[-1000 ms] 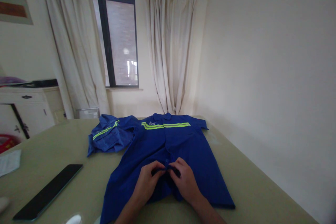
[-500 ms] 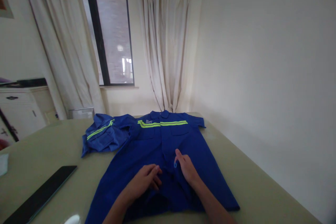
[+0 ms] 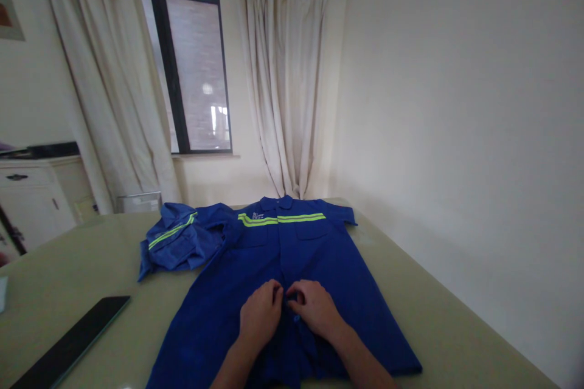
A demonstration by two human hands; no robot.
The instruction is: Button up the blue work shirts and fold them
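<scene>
The dark blue cloth shirt, collar away from the person and two yellow-green stripes across its chest, lay spread on the smooth, dull green worktop. The left hand and right hand met near its front opening, fingers curled and bent inward; whether either pinched the fabric could not be told. A crumpled, striped blue garment lay beside the left sleeve area, and a flat, dark, long-edged slab rested nearer the person.

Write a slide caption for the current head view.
Left hand and right hand at the front of a blue short-sleeved work shirt with reflective stripes.
</scene>
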